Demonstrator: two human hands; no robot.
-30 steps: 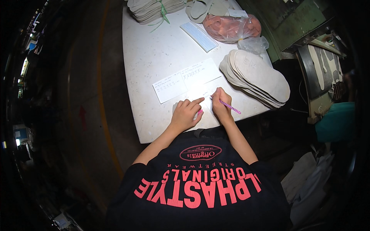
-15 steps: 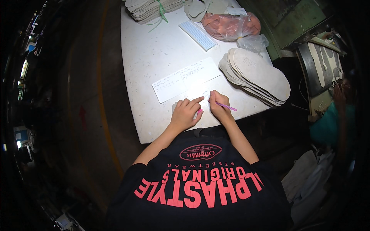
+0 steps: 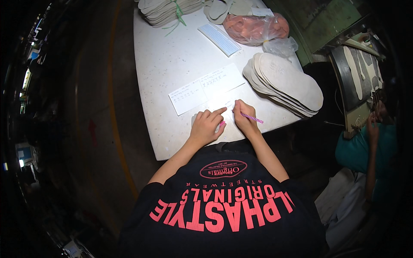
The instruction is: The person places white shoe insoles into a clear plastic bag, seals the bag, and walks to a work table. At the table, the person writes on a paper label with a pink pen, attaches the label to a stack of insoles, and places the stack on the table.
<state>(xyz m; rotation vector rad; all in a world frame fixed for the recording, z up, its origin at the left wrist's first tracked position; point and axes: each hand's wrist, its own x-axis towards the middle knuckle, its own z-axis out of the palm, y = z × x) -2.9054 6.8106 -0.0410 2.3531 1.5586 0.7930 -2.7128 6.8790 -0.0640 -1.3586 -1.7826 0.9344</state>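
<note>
My right hand (image 3: 245, 118) is closed around a pink-purple pen (image 3: 254, 117), its writing end down by a small white slip of paper (image 3: 228, 104). Beside it, my left hand (image 3: 208, 124) reaches its index finger to that slip, while the other fingers curl over the table. A small pink piece (image 3: 222, 123), possibly a pen cap, shows at my left thumb; most of it is hidden. Just beyond both hands lie two white handwritten cards (image 3: 188, 99), edge to edge. A stack of pale grey sole-shaped pieces (image 3: 288, 81) lies right of them.
On the white table (image 3: 159, 64) a blue-lined pad (image 3: 219, 39) lies near a clear bag of salmon-coloured pieces (image 3: 258, 30). A pile tied with green string (image 3: 172, 10) sits at the far left. A green machine (image 3: 322, 21) and a person in a teal top (image 3: 365, 148) are at right.
My hands and the pen stay almost in place. At the right, the person in teal has shifted further into view, arm lower. The table appears slightly shifted left.
</note>
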